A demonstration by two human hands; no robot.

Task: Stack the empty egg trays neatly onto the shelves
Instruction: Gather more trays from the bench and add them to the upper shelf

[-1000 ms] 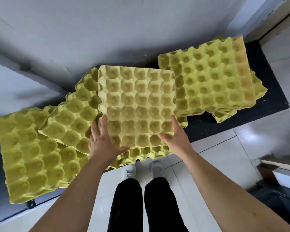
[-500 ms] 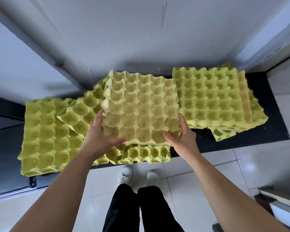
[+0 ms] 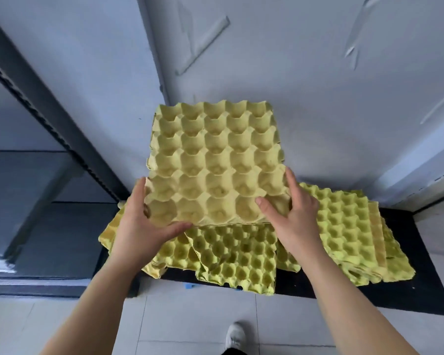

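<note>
I hold a yellow-green empty egg tray (image 3: 215, 162) up in the air, tilted away from me, in front of a pale wall. My left hand (image 3: 141, 224) grips its near left corner with the thumb under the front edge. My right hand (image 3: 290, 213) grips the near right corner, thumb on top in a cup. Below it, more empty egg trays (image 3: 236, 257) lie in loose, skewed piles on a low black shelf board (image 3: 405, 293). Another pile (image 3: 349, 226) sits to the right.
A dark metal shelf upright (image 3: 49, 108) runs diagonally at the left, with grey shelf boards (image 3: 36, 226) beside it. White tiled floor (image 3: 190, 319) lies in front, with my shoe (image 3: 235, 334) at the bottom edge. A small blue piece (image 3: 190, 286) lies by the shelf's front edge.
Both hands have lifted the tray higher, well above the piles. The view has swung left and up, so the far-left pile is out of sight.
</note>
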